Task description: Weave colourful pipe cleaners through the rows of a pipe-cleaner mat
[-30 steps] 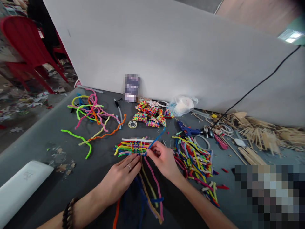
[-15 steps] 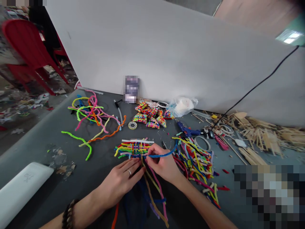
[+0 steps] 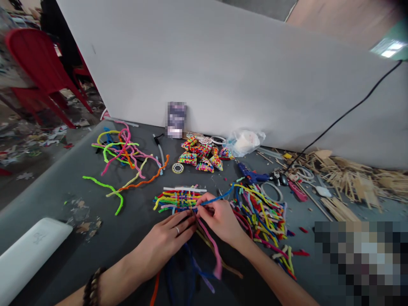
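Observation:
A woven piece of coloured pipe cleaners (image 3: 180, 199) lies on the grey table, with a white strip along its far edge. My left hand (image 3: 168, 238), a ring on one finger, rests at the weave's near edge, its fingers close together and pressing there; the fingertips are partly hidden. My right hand (image 3: 218, 216) pinches a blue pipe cleaner (image 3: 219, 198) at the weave's right near corner, and its free end points up to the right. Pink, tan and blue strands, including a pink pipe cleaner (image 3: 213, 246), hang toward me between my hands.
Loose pipe cleaners (image 3: 124, 148) lie at the left back, and a pile of short ones (image 3: 264, 212) at the right. Further back are patterned bundles (image 3: 200, 155), a plastic bag (image 3: 245, 142) and a blue glue gun (image 3: 253, 175). A white case (image 3: 35, 250) sits front left.
The blue pipe cleaner's free end has risen away from me. The strands near my hands have shifted, the tan one swinging right. My left hand has moved slightly right.

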`<state>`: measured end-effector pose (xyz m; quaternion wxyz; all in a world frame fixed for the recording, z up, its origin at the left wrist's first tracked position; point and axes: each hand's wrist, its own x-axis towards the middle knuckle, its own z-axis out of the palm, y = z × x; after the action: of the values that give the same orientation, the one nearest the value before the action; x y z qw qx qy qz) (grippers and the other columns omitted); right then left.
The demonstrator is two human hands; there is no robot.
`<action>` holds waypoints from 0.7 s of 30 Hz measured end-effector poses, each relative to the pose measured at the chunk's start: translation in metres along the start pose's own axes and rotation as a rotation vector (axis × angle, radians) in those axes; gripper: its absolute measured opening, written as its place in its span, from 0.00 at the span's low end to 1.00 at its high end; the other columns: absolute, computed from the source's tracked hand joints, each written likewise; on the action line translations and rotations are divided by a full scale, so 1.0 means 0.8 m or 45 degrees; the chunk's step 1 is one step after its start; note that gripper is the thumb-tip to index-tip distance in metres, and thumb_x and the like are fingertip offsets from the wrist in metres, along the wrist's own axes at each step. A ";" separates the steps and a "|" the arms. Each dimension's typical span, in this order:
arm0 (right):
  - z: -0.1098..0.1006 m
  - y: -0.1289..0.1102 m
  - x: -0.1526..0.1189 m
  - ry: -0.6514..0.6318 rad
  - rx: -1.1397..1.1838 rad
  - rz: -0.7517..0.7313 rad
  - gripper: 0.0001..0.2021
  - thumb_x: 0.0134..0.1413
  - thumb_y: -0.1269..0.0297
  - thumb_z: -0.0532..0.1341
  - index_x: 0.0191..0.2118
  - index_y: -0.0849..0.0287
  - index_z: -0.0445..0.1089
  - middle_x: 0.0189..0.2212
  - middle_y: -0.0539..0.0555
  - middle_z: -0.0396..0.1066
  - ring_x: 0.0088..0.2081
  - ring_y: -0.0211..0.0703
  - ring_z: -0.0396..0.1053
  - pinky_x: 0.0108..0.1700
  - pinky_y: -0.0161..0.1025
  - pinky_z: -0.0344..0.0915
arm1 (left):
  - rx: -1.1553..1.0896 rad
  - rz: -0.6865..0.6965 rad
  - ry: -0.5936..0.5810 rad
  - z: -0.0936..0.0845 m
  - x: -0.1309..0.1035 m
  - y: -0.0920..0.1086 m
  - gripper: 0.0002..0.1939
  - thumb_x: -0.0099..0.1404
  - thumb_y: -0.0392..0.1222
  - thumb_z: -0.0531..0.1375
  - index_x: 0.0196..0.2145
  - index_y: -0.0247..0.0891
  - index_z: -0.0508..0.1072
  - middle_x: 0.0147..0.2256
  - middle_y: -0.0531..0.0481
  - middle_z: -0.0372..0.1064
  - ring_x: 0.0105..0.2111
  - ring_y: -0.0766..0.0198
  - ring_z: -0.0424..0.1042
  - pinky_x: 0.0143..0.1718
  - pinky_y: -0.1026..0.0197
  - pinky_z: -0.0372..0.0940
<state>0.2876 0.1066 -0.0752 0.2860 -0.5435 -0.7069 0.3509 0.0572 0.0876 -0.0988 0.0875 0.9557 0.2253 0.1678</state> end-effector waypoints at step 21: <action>-0.004 -0.004 -0.004 -0.034 -0.161 -0.082 0.05 0.59 0.64 0.62 0.40 0.52 0.74 0.32 0.47 0.78 0.32 0.40 0.74 0.33 0.32 0.63 | 0.003 -0.272 0.329 0.020 -0.010 -0.002 0.31 0.68 0.23 0.47 0.68 0.31 0.57 0.62 0.42 0.67 0.67 0.61 0.59 0.64 0.58 0.62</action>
<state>0.2890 0.1038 -0.0711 0.2529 -0.5327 -0.7485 0.3033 0.0554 0.0834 -0.1163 0.0739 0.8969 0.3352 0.2787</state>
